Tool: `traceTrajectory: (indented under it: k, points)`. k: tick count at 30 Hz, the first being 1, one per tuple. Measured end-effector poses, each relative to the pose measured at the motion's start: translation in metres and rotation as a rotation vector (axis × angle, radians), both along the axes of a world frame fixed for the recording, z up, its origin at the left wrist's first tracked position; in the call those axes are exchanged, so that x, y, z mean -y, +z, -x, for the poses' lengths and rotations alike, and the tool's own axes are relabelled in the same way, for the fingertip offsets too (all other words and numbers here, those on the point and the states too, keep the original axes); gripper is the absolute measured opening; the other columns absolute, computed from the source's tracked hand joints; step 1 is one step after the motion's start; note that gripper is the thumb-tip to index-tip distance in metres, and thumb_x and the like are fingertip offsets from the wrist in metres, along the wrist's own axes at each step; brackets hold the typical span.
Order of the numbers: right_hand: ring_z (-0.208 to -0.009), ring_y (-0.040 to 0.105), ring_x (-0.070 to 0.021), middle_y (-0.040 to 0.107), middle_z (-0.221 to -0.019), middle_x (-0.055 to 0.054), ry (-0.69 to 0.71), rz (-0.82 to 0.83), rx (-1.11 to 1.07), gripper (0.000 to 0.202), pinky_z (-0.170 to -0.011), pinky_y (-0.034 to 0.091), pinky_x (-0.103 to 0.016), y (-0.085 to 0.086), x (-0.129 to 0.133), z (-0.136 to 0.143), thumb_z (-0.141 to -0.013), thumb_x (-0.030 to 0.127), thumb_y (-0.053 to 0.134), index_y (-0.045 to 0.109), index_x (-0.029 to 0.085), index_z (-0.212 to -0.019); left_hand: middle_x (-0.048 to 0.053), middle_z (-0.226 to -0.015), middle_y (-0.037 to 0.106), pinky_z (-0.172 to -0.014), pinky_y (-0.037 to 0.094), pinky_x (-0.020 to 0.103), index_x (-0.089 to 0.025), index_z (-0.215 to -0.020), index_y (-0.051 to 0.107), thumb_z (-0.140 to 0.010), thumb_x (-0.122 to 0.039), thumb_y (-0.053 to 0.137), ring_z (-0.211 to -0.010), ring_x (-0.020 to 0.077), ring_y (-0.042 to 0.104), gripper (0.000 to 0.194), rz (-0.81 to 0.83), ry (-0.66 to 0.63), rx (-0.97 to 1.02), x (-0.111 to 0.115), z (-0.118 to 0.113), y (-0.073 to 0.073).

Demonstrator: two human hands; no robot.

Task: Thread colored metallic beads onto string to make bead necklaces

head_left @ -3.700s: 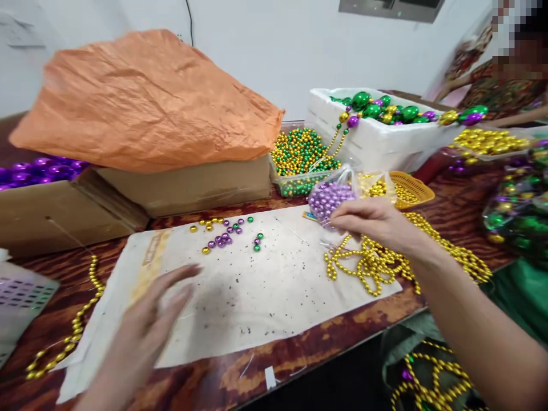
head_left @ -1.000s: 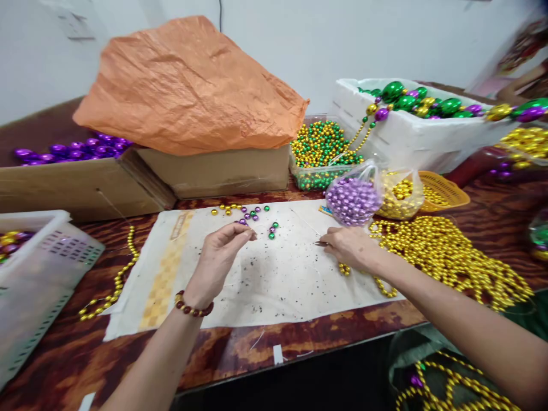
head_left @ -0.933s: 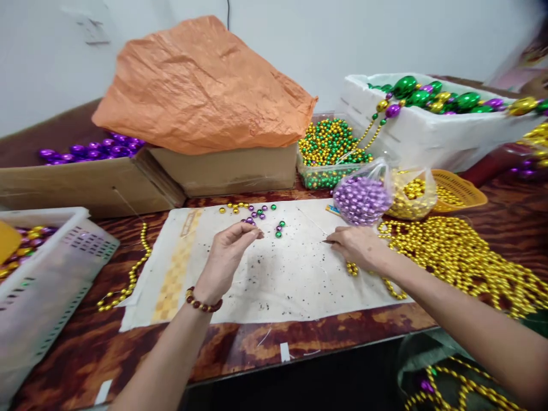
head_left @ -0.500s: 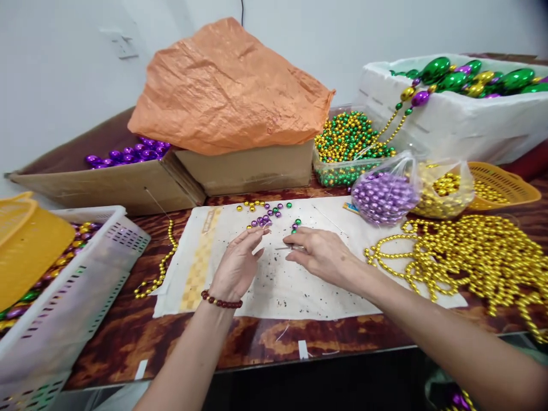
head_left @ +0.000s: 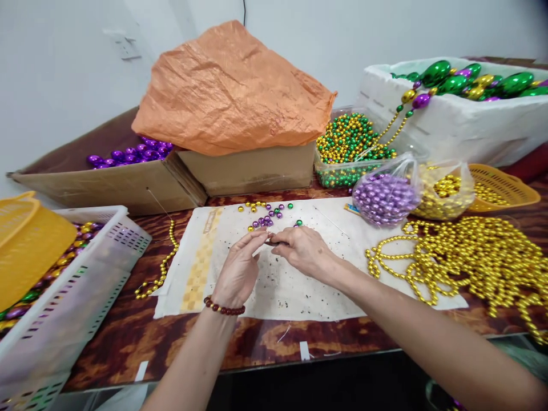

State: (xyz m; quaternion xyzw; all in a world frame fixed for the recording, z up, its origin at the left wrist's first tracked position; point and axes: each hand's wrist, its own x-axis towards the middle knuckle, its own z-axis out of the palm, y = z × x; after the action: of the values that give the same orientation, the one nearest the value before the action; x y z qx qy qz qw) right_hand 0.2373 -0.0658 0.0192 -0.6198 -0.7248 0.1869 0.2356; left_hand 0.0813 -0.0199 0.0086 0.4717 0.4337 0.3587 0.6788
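Note:
Over the white cloth [head_left: 274,297], my two hands meet at the fingertips. My left hand [head_left: 240,262], with a dark bead bracelet [head_left: 225,307] at the wrist, pinches a thin white string whose end is barely visible. My right hand [head_left: 302,248] is closed around a slim metal tool [head_left: 272,243], its tip touching or very near the left fingertips. The exact kind of tool is hidden by my fingers. Just beyond lie loose purple beads [head_left: 264,221], gold beads [head_left: 256,204] and a green bead [head_left: 299,223].
Gold bead strands [head_left: 479,262] are heaped at the right. Behind them sit a bag of purple beads [head_left: 385,197] and a white foam box [head_left: 436,128]. A white plastic basket [head_left: 103,274] stands left; cardboard boxes [head_left: 252,168] line the back.
My right hand has moved left, bringing the metal tool up to the left fingertips. The left hand stays nearly in place, and the view has shifted slightly.

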Motion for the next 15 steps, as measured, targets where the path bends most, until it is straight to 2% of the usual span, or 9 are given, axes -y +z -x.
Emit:
traceTrajectory:
  k: [4, 7, 10, 13, 15]
  points:
    - [-0.097, 0.065, -0.0198, 0.072, -0.107, 0.001, -0.102, 0.022, 0.062, 0.026, -0.076, 0.044, -0.028, -0.018, 0.001, -0.019, -0.091, 0.033, 0.052, 0.068, 0.032, -0.111, -0.001, -0.129, 0.061, -0.092, 0.042, 0.032, -0.027, -0.091, 0.07, -0.079, -0.032, 0.068, -0.133, 0.0223, 0.041, 0.013, -0.001, 0.017, 0.04, -0.002, 0.005, 0.003]
    - [-0.097, 0.065, -0.0196, 0.071, -0.108, 0.001, -0.272, 0.094, 0.185, 0.027, -0.077, 0.045, -0.028, -0.028, 0.004, -0.06, -0.089, 0.036, 0.053, 0.067, 0.033, -0.112, -0.003, -0.131, 0.06, -0.098, 0.043, 0.035, -0.029, -0.085, 0.07, -0.082, -0.028, 0.064, -0.136, 0.0212, 0.037, 0.007, -0.054, 0.056, 0.13, -0.002, 0.021, 0.01]
    - [-0.099, 0.064, -0.0239, 0.069, -0.114, -0.004, -0.433, 0.13, 0.27, 0.03, -0.075, 0.045, -0.03, -0.032, 0.007, -0.111, -0.087, 0.035, 0.054, 0.065, 0.027, -0.115, -0.002, -0.124, 0.064, -0.105, 0.041, 0.041, -0.028, -0.078, 0.07, -0.085, -0.025, 0.059, -0.134, 0.0227, 0.04, 0.014, -0.086, 0.073, 0.232, 0.002, 0.045, 0.016]
    - [-0.097, 0.064, -0.0275, 0.069, -0.112, -0.009, -0.533, 0.165, 0.307, 0.031, -0.072, 0.044, -0.032, -0.035, 0.009, -0.147, -0.087, 0.034, 0.053, 0.065, 0.022, -0.112, 0.0, -0.122, 0.066, -0.105, 0.042, 0.045, -0.028, -0.079, 0.071, -0.087, -0.027, 0.057, -0.132, 0.0243, 0.044, 0.017, 0.0, 0.118, 0.28, 0.008, 0.064, 0.015]
    - [-0.095, 0.065, -0.0272, 0.07, -0.109, -0.01, -0.532, 0.184, 0.298, 0.029, -0.071, 0.044, -0.031, -0.038, 0.01, -0.155, -0.086, 0.033, 0.053, 0.066, 0.021, -0.11, 0.0, -0.124, 0.064, -0.104, 0.044, 0.043, -0.027, -0.079, 0.072, -0.085, -0.028, 0.06, -0.13, 0.0239, 0.045, 0.013, 0.081, 0.164, 0.294, 0.012, 0.071, 0.01]
